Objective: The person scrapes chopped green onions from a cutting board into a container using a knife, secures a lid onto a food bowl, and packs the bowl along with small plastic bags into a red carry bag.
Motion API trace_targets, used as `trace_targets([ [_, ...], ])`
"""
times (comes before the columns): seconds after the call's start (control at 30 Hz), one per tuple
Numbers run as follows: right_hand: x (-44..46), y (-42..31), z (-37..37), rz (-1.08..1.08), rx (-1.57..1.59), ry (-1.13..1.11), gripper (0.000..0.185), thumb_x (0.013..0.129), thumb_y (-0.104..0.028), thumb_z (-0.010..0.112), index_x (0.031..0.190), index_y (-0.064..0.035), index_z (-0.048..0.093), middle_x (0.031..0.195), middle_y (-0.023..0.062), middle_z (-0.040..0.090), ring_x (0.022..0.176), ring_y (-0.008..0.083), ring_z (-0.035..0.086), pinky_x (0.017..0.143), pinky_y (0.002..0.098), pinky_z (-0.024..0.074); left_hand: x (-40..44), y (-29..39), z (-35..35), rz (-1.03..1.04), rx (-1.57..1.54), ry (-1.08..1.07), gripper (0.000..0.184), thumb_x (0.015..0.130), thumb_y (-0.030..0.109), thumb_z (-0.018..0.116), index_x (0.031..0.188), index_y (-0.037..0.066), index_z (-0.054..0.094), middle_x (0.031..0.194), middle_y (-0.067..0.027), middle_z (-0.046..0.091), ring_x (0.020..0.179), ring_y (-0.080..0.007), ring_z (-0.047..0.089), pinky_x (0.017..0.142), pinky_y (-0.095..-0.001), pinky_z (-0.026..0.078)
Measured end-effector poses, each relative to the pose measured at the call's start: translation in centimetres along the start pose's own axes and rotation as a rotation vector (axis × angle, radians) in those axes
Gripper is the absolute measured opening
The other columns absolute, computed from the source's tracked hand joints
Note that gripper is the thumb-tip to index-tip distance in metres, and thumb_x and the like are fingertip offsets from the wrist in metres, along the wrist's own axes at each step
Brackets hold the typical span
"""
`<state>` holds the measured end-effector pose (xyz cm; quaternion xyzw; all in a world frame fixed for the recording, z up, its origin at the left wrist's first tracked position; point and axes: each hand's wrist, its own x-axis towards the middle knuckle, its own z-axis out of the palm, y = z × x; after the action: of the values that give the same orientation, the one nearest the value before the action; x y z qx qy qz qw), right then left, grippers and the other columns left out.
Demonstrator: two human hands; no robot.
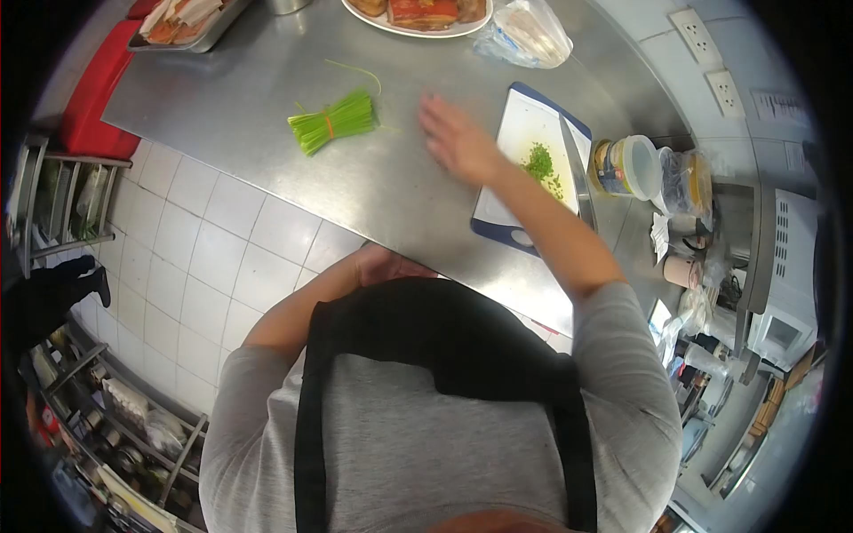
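My right hand is stretched over the steel table with its fingers slightly apart and nothing in them. To its left lies a bundle of green chives, tied with a band, with a loose stalk beside it. Under my right forearm is a white cutting board with blue ends, holding a small pile of chopped greens. A knife lies along the board's right side. My left hand is at the table's front edge against the black apron, which hides most of its fingers.
At the back are a metal tray of food, an oval plate with meat and a plastic bag. Right of the board stand plastic tubs. Shelves and part of another person show at the left.
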<state>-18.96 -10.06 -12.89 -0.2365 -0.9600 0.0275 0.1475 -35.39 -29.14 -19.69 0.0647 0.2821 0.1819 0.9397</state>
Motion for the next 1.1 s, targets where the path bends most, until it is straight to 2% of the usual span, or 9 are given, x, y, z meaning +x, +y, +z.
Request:
trace_targets([
  [0.1,-4.1,-5.6,-3.7,0.062,0.296,-0.147,0.04,0.09,-0.011,0.047,0.128,-0.002,0.047,0.138,0.0189,0.04,0.123,0.0341,0.042,0.101,0.0391,0.0379,0.8,0.0,-1.0,-0.007,-0.005,-0.108,0.058,0.098,0.045,0.027,0.132,0.001,0.043,0.119,-0.0194,0.058,0.108,-0.0292,0.058,0.097,-0.0393,0.045],
  [0.2,-3.2,-2.1,-4.9,0.336,0.214,-0.205,0.041,0.087,-0.006,0.046,0.128,-0.0016,0.047,0.136,0.0195,0.042,0.12,0.0364,0.044,0.099,0.0399,0.0391,0.8,-0.1,-1.1,-0.012,-0.021,-0.157,0.056,0.099,0.042,0.028,0.132,-0.001,0.041,0.12,-0.0196,0.057,0.109,-0.0298,0.058,0.098,-0.0399,0.045],
  [0.33,0.1,3.5,-2.4,0.512,-0.024,0.032,0.039,0.082,-0.003,0.045,0.12,0.0011,0.051,0.124,0.0218,0.048,0.113,0.0377,0.048,0.095,0.039,0.0419,1.2,-0.2,-0.6,0.058,0.06,-0.147,0.051,0.1,0.035,0.028,0.132,-0.002,0.04,0.123,-0.0199,0.055,0.11,-0.0298,0.058,0.098,-0.0394,0.045],
  [0.47,-2.8,-3.7,-1.8,0.508,-0.039,-0.039,0.04,0.083,-0.002,0.046,0.124,0.0003,0.049,0.122,0.0209,0.049,0.113,0.0365,0.048,0.095,0.039,0.0421,1.3,-0.1,-1.4,0.058,0.015,-0.225,0.049,0.1,0.034,0.029,0.131,-0.002,0.041,0.123,-0.0197,0.055,0.108,-0.0295,0.059,0.098,-0.0391,0.046],
  [0.6,-4.5,-9.1,-3.9,0.489,0.235,-0.069,0.034,0.082,0.0,0.047,0.114,-0.0017,0.057,0.112,0.0185,0.055,0.106,0.0362,0.052,0.091,0.0391,0.0444,4.2,-1.6,-3.9,-0.079,-0.585,-0.856,0.053,0.1,0.038,0.028,0.132,-0.002,0.041,0.124,-0.02,0.054,0.109,-0.0304,0.058,0.098,-0.0406,0.045],
  [0.7,-0.8,-5.7,-3.5,0.519,0.207,0.036,0.029,0.079,0.002,0.048,0.104,-0.0031,0.062,0.106,0.0171,0.058,0.099,0.0366,0.056,0.087,0.0399,0.0463,3.6,-1.7,-3.6,-0.051,-0.396,-0.566,0.059,0.098,0.045,0.028,0.13,-0.002,0.043,0.12,-0.0204,0.057,0.109,-0.0305,0.058,0.096,-0.0393,0.046],
  [0.77,0.0,-4.9,-2.2,0.453,0.128,0.105,0.028,0.078,0.003,0.048,0.101,-0.0038,0.063,0.105,0.0176,0.059,0.096,0.0367,0.056,0.084,0.0407,0.0474,0.6,-0.2,-0.2,0.034,-0.04,-0.1,0.063,0.096,0.05,0.029,0.127,-0.002,0.047,0.115,-0.022,0.06,0.108,-0.0317,0.058,0.093,-0.0366,0.048],
  [1.0,1.0,-4.2,-2.4,0.439,0.197,-0.049,0.028,0.076,0.004,0.048,0.099,-0.0035,0.063,0.103,0.0176,0.06,0.098,0.0362,0.055,0.085,0.0407,0.0467,1.0,-1.0,-0.6,0.028,-0.061,-0.065,0.063,0.098,0.045,0.024,0.129,-0.006,0.043,0.124,-0.0244,0.053,0.116,-0.0336,0.053,0.102,-0.0383,0.041],
  [1.1,-0.3,-4.2,-0.8,0.34,0.11,0.127,0.028,0.075,0.004,0.049,0.098,-0.0033,0.063,0.103,0.0174,0.06,0.098,0.0361,0.055,0.087,0.0404,0.0461,0.8,-1.3,-0.8,0.088,-0.058,-0.11,0.057,0.097,0.037,0.026,0.13,-0.007,0.042,0.126,-0.0252,0.052,0.118,-0.0345,0.051,0.102,-0.0373,0.04],
])
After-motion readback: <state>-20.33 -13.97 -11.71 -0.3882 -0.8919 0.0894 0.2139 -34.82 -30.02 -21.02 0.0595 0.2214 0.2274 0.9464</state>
